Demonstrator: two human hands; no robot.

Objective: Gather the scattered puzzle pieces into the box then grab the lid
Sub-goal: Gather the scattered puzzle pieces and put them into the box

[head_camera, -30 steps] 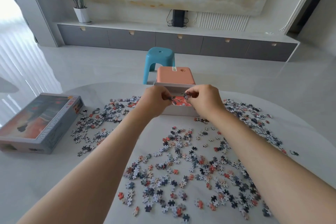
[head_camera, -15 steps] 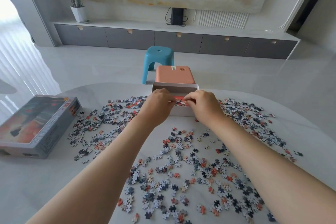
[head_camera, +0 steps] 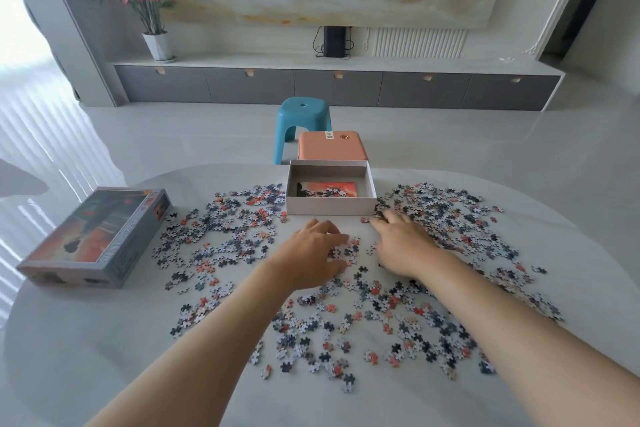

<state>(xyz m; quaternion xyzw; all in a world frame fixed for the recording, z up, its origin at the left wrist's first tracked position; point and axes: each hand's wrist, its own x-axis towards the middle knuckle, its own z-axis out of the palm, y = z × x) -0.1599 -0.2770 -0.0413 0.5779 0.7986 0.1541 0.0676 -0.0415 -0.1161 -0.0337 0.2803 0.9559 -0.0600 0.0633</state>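
1. The table (head_camera: 86, 340) is a smooth, pale slab, so anything flat on it should slide easily; good for sweeping, poor for pinching.
2. The lid (head_camera: 100, 236), printed with the puzzle picture, lies at about nine o'clock, well apart from both hands. It looks like light, stiff cardboard; I would take it by its two long side walls.
3. The box (head_camera: 330, 206) sits open at twelve o'clock near the far edge, almost empty apart from a picture sheet and a few bits. Its thin walls would likely shift if pushed, so steady it while loading.
4. The left hand (head_camera: 311, 253) rests palm-down at centre, fingers loosely curled over a small cluster, apparently holding nothing.
5. The right hand (head_camera: 401, 246) lies just beside it towards one o'clock, fingers spread flat, fingertips touching pieces.
6. The puzzle pieces (head_camera: 346, 333) are scattered from nine round to three o'clock: tiny, light, thin card, best raked into heaps and scooped.
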